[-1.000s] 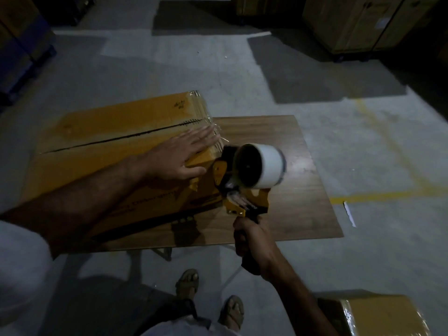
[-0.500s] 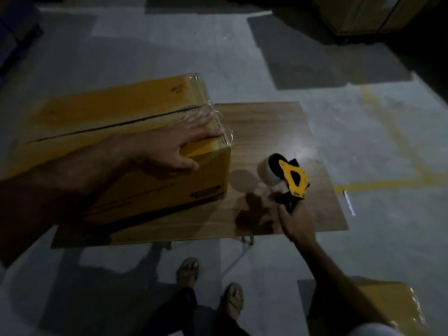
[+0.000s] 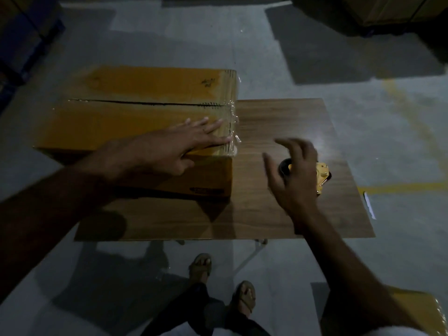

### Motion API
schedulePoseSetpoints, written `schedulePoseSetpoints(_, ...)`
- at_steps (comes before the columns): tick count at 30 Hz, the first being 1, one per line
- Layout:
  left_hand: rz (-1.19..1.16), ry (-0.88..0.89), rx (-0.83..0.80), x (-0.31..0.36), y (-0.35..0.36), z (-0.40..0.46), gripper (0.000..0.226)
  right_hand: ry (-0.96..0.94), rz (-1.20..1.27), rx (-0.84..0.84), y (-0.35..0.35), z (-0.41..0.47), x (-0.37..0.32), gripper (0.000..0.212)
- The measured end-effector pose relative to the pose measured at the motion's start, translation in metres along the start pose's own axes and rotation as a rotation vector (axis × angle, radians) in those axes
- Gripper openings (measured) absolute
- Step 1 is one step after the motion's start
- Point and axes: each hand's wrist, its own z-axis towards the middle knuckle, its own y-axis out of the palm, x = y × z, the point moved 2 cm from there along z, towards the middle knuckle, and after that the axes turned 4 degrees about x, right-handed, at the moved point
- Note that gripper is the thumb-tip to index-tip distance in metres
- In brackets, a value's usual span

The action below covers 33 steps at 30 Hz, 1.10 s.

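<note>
cardboard box (image 3: 135, 117) on wooden table (image 3: 278, 117), left hand (image 3: 179, 146) pressing its top.

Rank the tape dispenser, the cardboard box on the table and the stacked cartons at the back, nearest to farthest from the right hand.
1. tape dispenser: just behind the right hand, on the table.
2. cardboard box: to the left, on the same table.
3. cartons: far back, upper right.

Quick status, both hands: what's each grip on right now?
Left hand: open, flat on top of the cardboard box.
Right hand: open, fingers spread over the tape dispenser, holding nothing.
</note>
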Motion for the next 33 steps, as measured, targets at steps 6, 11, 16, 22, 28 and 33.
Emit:
schedulePoseSetpoints(6,-0.048,-0.016,0.621,0.015,0.046,-0.005,0.053,-0.583,0.023,-0.273,0.042,0.039,-0.036,0.047)
schedulePoseSetpoints(11,0.029,-0.006,0.721,0.008,0.053,0.000,0.053,-0.680,0.059,-0.154,0.065,0.034,-0.013,0.055)
schedulePoseSetpoints(16,0.160,-0.054,0.634,0.013,0.054,0.003,0.086,-0.591,0.071,-0.269,0.071,0.016,-0.008,0.076)
schedulePoseSetpoints(22,-0.031,-0.055,0.614,0.012,0.042,0.001,0.075,-0.698,0.105,-0.410,0.050,0.057,-0.018,0.048)
schedulePoseSetpoints(28,0.112,-0.095,0.634,0.013,0.044,0.010,0.078,-0.588,0.057,-0.424,0.056,0.040,-0.016,0.059)
schedulePoseSetpoints(33,0.163,-0.037,0.521,0.011,0.033,0.001,0.084,-0.519,0.054,-0.361,0.060,0.018,-0.031,0.075)
